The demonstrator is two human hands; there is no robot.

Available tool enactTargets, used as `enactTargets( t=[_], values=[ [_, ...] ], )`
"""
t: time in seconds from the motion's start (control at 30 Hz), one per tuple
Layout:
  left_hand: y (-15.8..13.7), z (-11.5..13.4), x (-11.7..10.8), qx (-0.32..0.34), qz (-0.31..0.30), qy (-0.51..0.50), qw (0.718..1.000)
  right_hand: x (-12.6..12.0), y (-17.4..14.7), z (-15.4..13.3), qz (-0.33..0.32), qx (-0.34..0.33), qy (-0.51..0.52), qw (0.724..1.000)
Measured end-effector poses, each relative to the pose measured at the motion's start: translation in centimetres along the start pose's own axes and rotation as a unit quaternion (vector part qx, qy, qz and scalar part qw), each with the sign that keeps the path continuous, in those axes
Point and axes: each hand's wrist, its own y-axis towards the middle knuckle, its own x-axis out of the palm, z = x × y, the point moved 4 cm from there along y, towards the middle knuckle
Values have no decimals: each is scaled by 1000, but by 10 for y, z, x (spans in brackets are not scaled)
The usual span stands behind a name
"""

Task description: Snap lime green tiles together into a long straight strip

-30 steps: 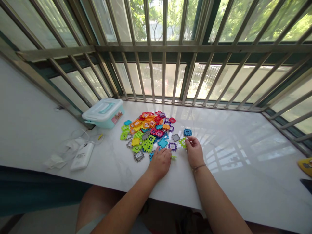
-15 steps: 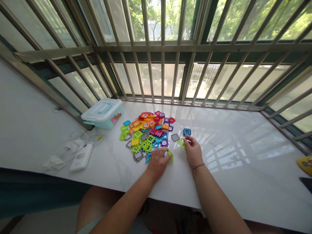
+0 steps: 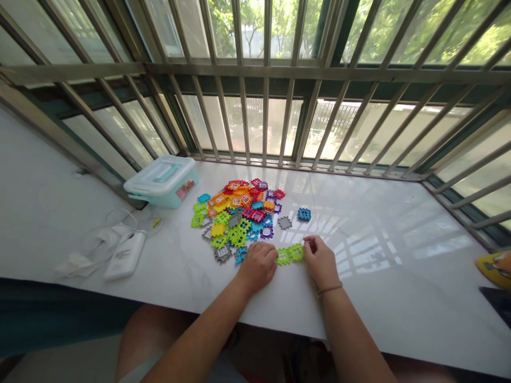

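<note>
Two lime-green window-patterned building tiles lie flat on the white tabletop, edge to edge; whether their teeth interlock I cannot tell. My left hand (image 3: 259, 264) is closed on the outer edge of the left green tile (image 3: 283, 257). At the other end, my right hand (image 3: 320, 259) pinches the right green tile (image 3: 296, 252) by its right edge. Just beyond them rests a grey toothed tile (image 3: 285, 223). A blue window tile (image 3: 304, 214) sits farther back to the right. Beside my left hand spreads a heap of colourful tiles (image 3: 238, 232).
A pale teal lidded box (image 3: 163, 183) stands at the back left by the barred window. At the left lie a white power bank (image 3: 125, 256), cables and crumpled tissue (image 3: 75, 265). A yellow object (image 3: 495, 270) is at the right edge of the table (image 3: 383, 303).
My right hand has brought its green tile nearer and down against the one at my left hand. That left tile, tilted before, now lies flat. The view has shifted slightly.
</note>
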Motion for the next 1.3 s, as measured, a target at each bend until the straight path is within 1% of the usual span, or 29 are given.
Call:
enactTargets(
  t=[0.1, 0.17, 0.23, 0.3, 0.37, 0.4, 0.43, 0.5, 0.63, 0.93, 1.07, 1.17, 1.23, 1.3],
  values=[
    [1, 0, -1, -7, -1, -4, 1000, -7, -15, 5, -17, -3, -32, 999],
    [2, 1, -2, -14, 3, -8, 1000, -9, -21, 5, -15, -19, -40, 999],
    [3, 1, -3, -26, 9, -12, 1000, -11, -24, 2, -4, -66, -37, 997],
    [4, 1, -4, -38, 14, -21, 999, -10, -25, -4, -11, -139, -27, 990],
    [4, 1, -5, -43, 11, -30, 999, -5, -24, -9, -49, -197, -24, 979],
    [4, 1, -5, -43, 6, -33, 998, -3, -24, -11, -72, -209, -27, 975],
    [4, 1, -4, -42, 0, -36, 998, -1, -24, -11, -91, -212, -34, 972],
    [3, 0, -2, -38, -13, -38, 998, 2, -24, -12, -109, -206, -53, 971],
    [3, -2, 2, -34, -23, -31, 999, 4, -26, -12, -112, -204, -81, 969],
    [4, -3, -4, -23, 42, -3, 999, 7, -25, -15, -98, -209, -99, 968],
    [4, -9, -3, -46, 43, 11, 998, 6, -24, -17, -81, -217, -52, 971],
    [4, -11, -2, -63, 43, 8, 997, 5, -23, -13, -72, -172, -24, 982],
    [4, -11, -3, -71, 51, 6, 996, 5, -22, -8, -75, -131, -27, 988],
    [4, -9, -6, -75, 58, 0, 995, 7, -20, -5, -80, -110, -39, 990]
  ],
)
